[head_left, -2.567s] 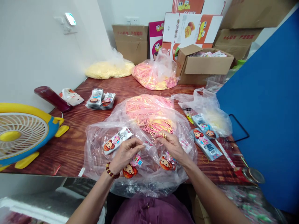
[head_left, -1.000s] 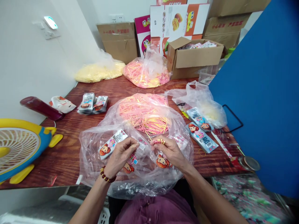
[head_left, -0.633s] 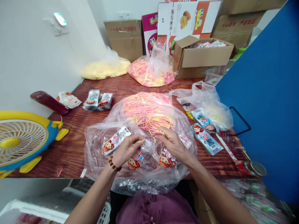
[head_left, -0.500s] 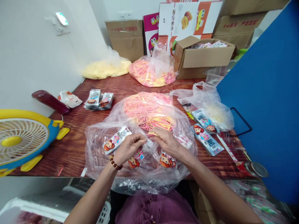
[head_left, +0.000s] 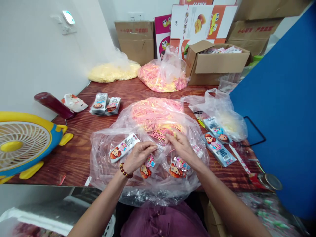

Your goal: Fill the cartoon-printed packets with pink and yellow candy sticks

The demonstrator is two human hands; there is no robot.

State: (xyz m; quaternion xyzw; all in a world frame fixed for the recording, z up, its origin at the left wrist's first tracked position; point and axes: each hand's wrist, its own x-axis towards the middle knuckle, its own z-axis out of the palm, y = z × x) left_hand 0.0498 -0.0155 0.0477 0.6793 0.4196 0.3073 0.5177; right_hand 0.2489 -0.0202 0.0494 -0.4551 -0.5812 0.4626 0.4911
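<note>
My left hand (head_left: 139,157), with a bead bracelet at the wrist, is closed in a pinch on a small clear packet (head_left: 159,149) over a big clear plastic bag (head_left: 103,154). My right hand (head_left: 181,146) sits beside it, fingers bunched around a few pink and yellow sticks. A heap of such sticks (head_left: 156,115) fills the bag just beyond both hands. Printed cartoon-face packets (head_left: 123,148) lie in the bag under and beside my hands.
A yellow and blue desk fan (head_left: 22,144) stands at the left edge. More packets (head_left: 105,104) lie at mid-left and others (head_left: 218,144) at the right. Bagged sticks (head_left: 163,75), an open carton (head_left: 217,64) and stacked boxes line the back. A blue panel (head_left: 283,108) walls the right.
My right hand has moved slightly up toward the stick heap and its fingers have drawn closer together. My left hand keeps its pinch on the packet. The camera has shifted a little.
</note>
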